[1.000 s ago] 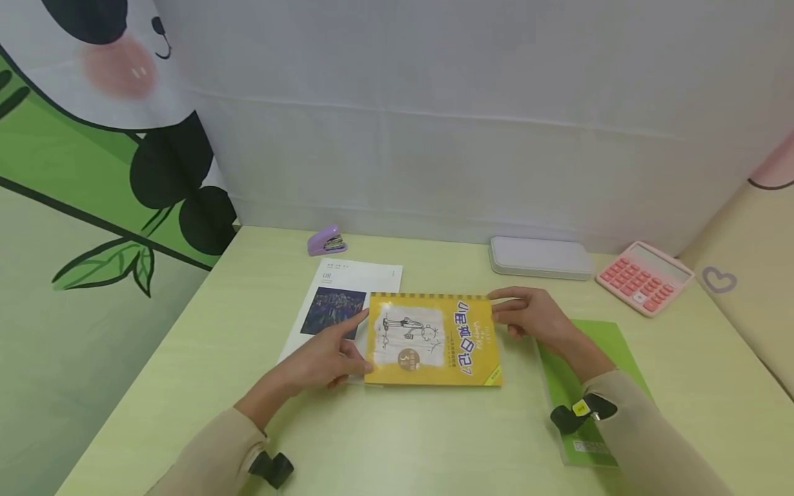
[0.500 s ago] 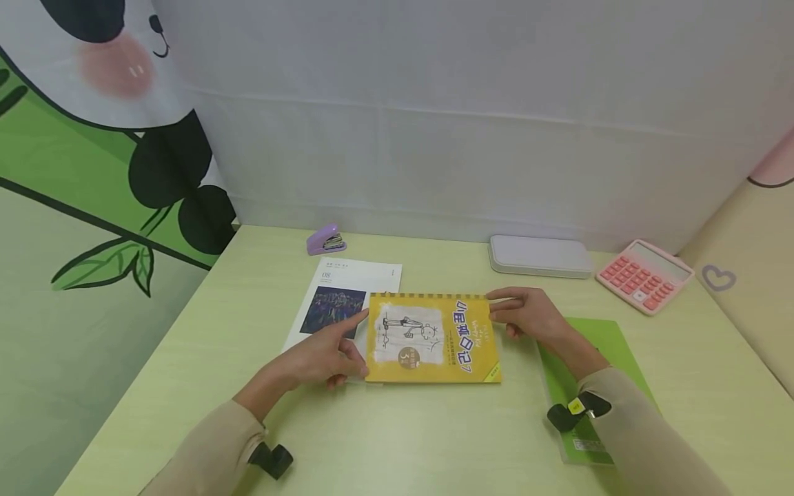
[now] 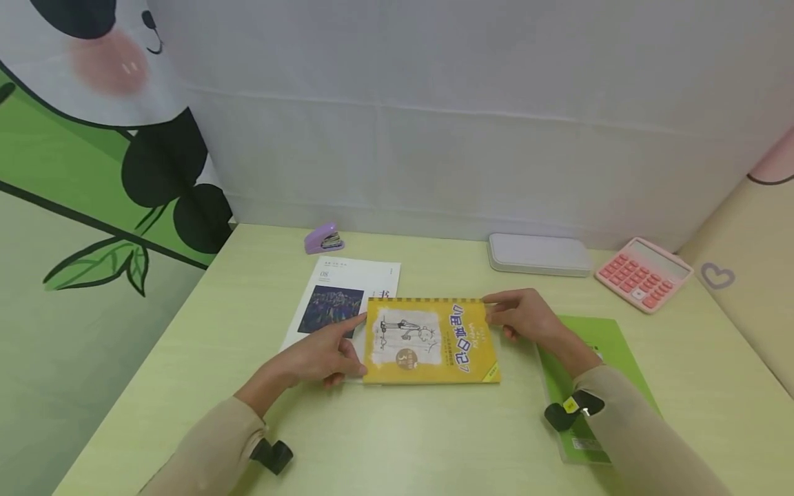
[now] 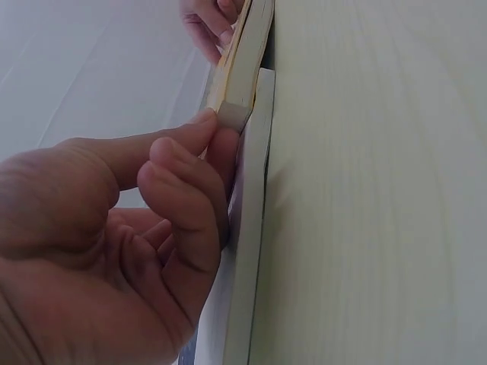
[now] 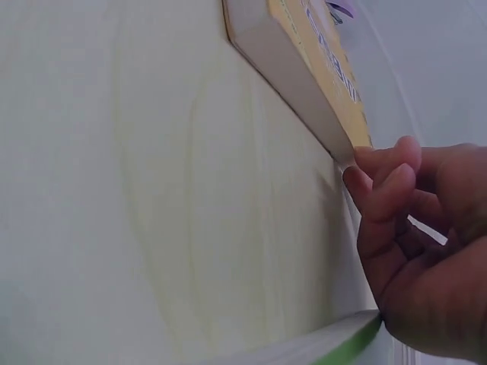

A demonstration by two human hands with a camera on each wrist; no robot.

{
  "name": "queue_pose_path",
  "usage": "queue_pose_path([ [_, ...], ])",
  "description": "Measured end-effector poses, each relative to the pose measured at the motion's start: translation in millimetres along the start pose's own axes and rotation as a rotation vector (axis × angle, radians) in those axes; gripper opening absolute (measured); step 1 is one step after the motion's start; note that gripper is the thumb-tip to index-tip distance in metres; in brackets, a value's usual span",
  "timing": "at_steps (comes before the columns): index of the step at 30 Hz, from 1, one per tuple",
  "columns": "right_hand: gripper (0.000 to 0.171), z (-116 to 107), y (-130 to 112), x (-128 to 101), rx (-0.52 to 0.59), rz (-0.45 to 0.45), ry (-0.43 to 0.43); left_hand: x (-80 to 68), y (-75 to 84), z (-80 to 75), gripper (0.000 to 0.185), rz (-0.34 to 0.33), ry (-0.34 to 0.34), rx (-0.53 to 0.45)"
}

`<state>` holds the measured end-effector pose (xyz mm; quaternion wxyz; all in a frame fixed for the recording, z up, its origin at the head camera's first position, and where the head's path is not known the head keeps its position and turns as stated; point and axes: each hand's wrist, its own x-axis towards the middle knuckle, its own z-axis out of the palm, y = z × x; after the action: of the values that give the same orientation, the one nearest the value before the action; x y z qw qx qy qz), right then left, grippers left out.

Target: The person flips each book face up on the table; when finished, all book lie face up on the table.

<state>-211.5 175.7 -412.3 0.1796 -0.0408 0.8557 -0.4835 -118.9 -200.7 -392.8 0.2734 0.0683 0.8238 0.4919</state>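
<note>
A yellow comic-style book (image 3: 462, 344) with a line drawing and Chinese lettering lies sideways in the middle of the table. Its left end overlaps a white book (image 3: 366, 272) with a dark picture on the cover. My left hand (image 3: 324, 355) holds the yellow book's left end; in the left wrist view the thumb is on top of its corner and the fingers are at its side. At the far right corner, my right hand (image 3: 527, 317) pinches the same book between thumb and fingers. Part of the white book is hidden beneath it and behind the left hand.
A purple stapler (image 3: 324, 238) stands at the back left. Along the back right are a pale flat case (image 3: 540, 255) and a pink calculator (image 3: 645, 275). Under the right forearm lies a green book (image 3: 611, 344). A white cloth (image 3: 434, 151) hangs behind the table.
The yellow book's far edge has come slightly toward me, uncovering a printed character on the white book. Both hands keep their hold on it.
</note>
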Motion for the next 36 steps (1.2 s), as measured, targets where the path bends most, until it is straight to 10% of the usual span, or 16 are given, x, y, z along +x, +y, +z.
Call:
queue_pose_path([
  [20,0.048,-1,-20,-15,-0.232,-0.007,-0.004,1.6,6.8,-6.2,0.083,-0.04,0.112,0.133],
  [28,0.046,-7,-22,-45,-0.262,-0.013,-0.013,20.9,4.1,-23.8,0.063,0.019,0.232,0.175],
  [36,0.046,2,-9,-66,-0.242,-0.006,-0.031,41.7,6.9,-38.2,0.058,0.017,0.207,0.152],
])
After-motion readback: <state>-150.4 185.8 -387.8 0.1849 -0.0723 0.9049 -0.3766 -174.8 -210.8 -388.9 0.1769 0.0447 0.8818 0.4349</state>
